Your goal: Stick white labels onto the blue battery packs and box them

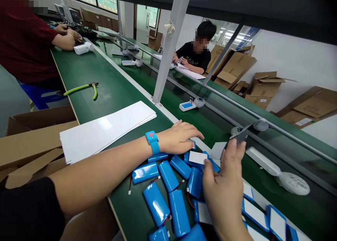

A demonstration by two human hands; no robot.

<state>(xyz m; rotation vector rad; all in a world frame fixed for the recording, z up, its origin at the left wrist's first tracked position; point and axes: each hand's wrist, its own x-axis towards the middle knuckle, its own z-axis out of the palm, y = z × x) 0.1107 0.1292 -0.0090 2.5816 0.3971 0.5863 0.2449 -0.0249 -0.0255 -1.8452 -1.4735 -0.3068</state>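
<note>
My left hand (181, 137) reaches over the near edge of the belt with its fingers spread, above several blue battery packs (168, 176). A blue band (152, 142) is round its wrist. My right hand (226, 188) is raised with fingers stretched up and thumb apart. Behind its fingertips is a dark flat piece (240, 135); whether the fingers touch it is unclear. Between the hands, a white pad (198, 157) lies on a blue pack, close to my right thumb. A pale sheet (218, 150) stands partly hidden behind my right hand.
White sheets (105, 132) and green-handled cutters (83, 89) lie on the green table (116, 88) at left. White fan-like devices (292, 183) sit along the belt. A metal post (168, 51) rises at the table's edge. Two people work farther off. Cartons (234, 65) stand behind.
</note>
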